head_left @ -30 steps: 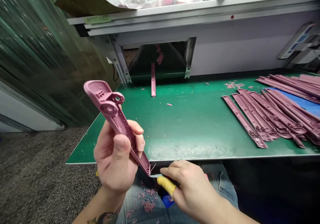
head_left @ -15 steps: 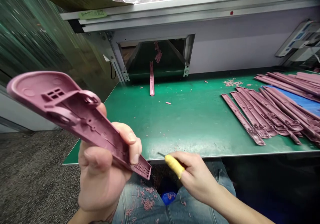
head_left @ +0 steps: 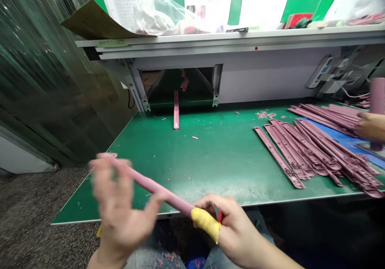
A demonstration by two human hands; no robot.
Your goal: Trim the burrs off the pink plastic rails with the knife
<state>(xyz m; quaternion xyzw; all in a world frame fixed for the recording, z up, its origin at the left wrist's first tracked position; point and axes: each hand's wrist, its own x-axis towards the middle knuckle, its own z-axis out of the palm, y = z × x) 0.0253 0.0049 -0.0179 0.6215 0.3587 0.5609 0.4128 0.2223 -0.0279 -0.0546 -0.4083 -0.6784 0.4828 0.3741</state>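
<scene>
A long pink plastic part (head_left: 171, 197) slants above the front edge of the green table, its smooth side showing. My right hand (head_left: 234, 229) grips its near end, a yellow cover on the thumb. A small red piece, perhaps a tool handle, shows inside that hand; the rest of it is hidden. Beside the far end of the part, my left hand (head_left: 123, 205) is blurred, with fingers spread and not wrapped round it. Whether it touches the part I cannot tell.
Several similar pink parts (head_left: 313, 148) lie piled at the right, partly on a blue sheet (head_left: 339, 129). Another person's hand (head_left: 371, 126) holds a pink piece there. One part (head_left: 176, 110) lies before an opening under the shelf (head_left: 192, 46). Pink scraps (head_left: 265, 114) dot the table.
The pink part has been turned over and swung lower, its near end now in my right hand. My left hand has loosened its grip. The view has tilted up, and another person's hand appears at right.
</scene>
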